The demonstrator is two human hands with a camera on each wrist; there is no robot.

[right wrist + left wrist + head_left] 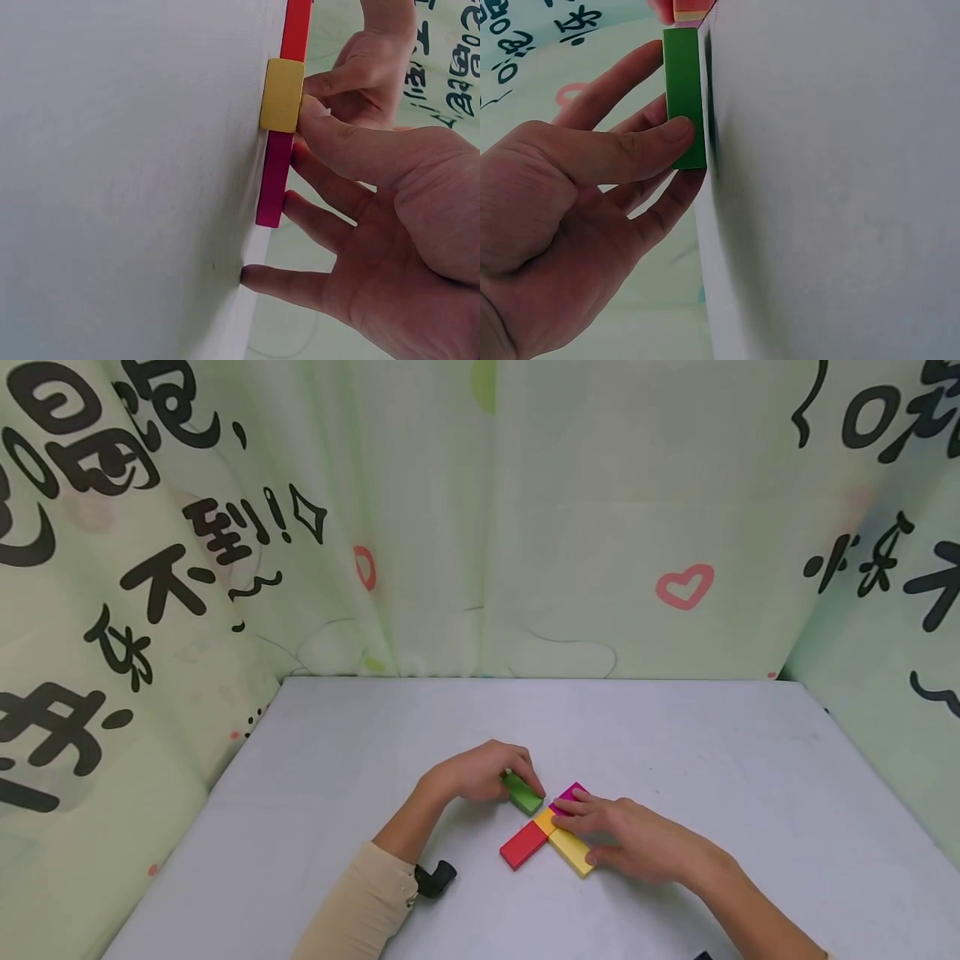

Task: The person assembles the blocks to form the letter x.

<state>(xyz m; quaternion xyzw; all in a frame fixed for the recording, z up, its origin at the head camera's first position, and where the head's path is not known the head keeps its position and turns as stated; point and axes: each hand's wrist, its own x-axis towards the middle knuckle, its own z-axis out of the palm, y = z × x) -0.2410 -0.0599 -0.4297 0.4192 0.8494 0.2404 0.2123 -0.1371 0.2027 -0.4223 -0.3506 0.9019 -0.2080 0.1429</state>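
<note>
A green block (522, 793) lies on the white table (675, 735), and my left hand (516, 775) pinches it between thumb and fingers. In the left wrist view my thumb presses the green block (684, 90) on its top face, fingers on the far side; left hand (667, 139). Just right of it a red block (524, 846), a yellow block (572, 852) and a magenta block (572, 792) lie flat, joined in a cross. My right hand (600, 833) rests flat over the yellow and magenta ones. In the right wrist view my thumb touches the yellow block (282, 95); the fingers lie along the magenta block (274, 176).
Green printed curtains (525, 527) close in the table at the back and on both sides. A black wrist strap (435, 878) sits by my left sleeve. Bare tabletop surrounds the blocks.
</note>
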